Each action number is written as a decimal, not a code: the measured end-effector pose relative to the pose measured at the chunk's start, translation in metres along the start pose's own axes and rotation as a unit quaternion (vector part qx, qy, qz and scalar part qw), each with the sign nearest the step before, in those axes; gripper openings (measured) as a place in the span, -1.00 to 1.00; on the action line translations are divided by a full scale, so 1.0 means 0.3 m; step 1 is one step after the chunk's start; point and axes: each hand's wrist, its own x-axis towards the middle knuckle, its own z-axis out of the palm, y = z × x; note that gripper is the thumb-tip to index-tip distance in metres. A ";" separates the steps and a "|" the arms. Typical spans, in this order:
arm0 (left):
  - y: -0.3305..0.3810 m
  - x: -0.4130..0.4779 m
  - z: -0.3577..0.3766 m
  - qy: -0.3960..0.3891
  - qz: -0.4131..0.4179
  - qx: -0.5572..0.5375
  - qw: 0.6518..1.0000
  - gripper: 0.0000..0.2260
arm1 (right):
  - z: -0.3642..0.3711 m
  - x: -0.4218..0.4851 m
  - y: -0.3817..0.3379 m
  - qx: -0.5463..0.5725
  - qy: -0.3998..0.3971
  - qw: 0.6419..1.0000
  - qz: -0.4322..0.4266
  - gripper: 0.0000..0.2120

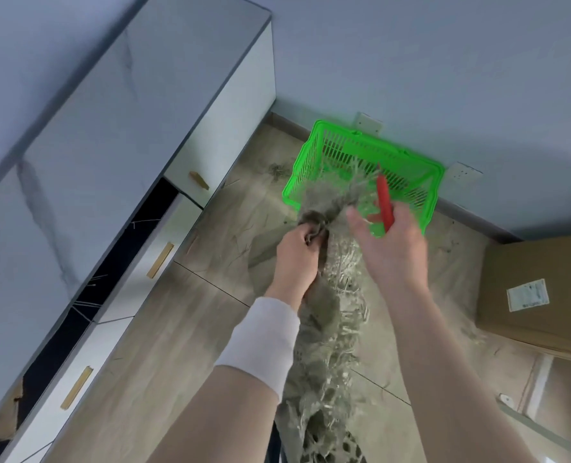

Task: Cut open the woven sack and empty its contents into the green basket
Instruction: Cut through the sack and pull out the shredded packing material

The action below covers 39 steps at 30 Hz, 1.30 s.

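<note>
The woven sack [331, 329] is a frayed grey-tan bundle running from the bottom of the view up to the green basket [314, 152], which stands on the floor against the wall. My left hand [294, 259] grips the bunched upper end of the sack. Frayed fibres from that end hang over the basket's near rim. To the right of the sack, my right hand [394, 242] holds a red cutter [384, 202] that points up over the basket; its other fingers are spread.
A white cabinet [117, 145] with drawers and wooden handles runs along the left. A cardboard box [531, 289] with a label sits on the floor at right. Two wall sockets [367, 123] are behind the basket. Loose fibres lie on the tiled floor.
</note>
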 end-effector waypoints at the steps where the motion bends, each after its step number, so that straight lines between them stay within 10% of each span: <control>1: 0.010 0.007 -0.009 -0.004 0.015 -0.021 1.000 -0.78 | 0.023 -0.002 0.035 -0.002 -0.029 0.999 0.033 -0.60; 6: 0.006 -0.010 -0.054 -0.049 0.119 -0.009 0.992 -0.72 | 0.134 0.005 0.151 0.110 -0.050 0.990 0.067 -0.70; 17: -0.082 0.006 -0.178 0.076 0.013 -0.080 0.994 -0.86 | 0.071 0.118 0.237 0.309 -0.034 0.915 0.258 -0.89; 21: -0.008 -0.033 -0.187 0.105 -0.170 -0.369 0.908 -0.31 | 0.069 0.099 0.183 0.321 -0.045 0.922 0.214 -0.88; 26: 0.032 -0.194 -0.081 0.094 -0.332 -0.300 0.889 0.16 | 0.129 0.047 0.145 0.277 -0.082 0.939 0.186 -0.85; 34: -0.081 -0.245 -0.042 0.064 -0.332 -0.333 0.880 -0.74 | 0.082 0.024 0.104 0.294 -0.015 0.925 0.239 -0.89; 39: -0.059 -0.237 -0.060 0.052 -0.214 -0.247 0.944 -0.90 | 0.112 -0.185 0.122 0.148 0.014 0.975 0.167 -0.26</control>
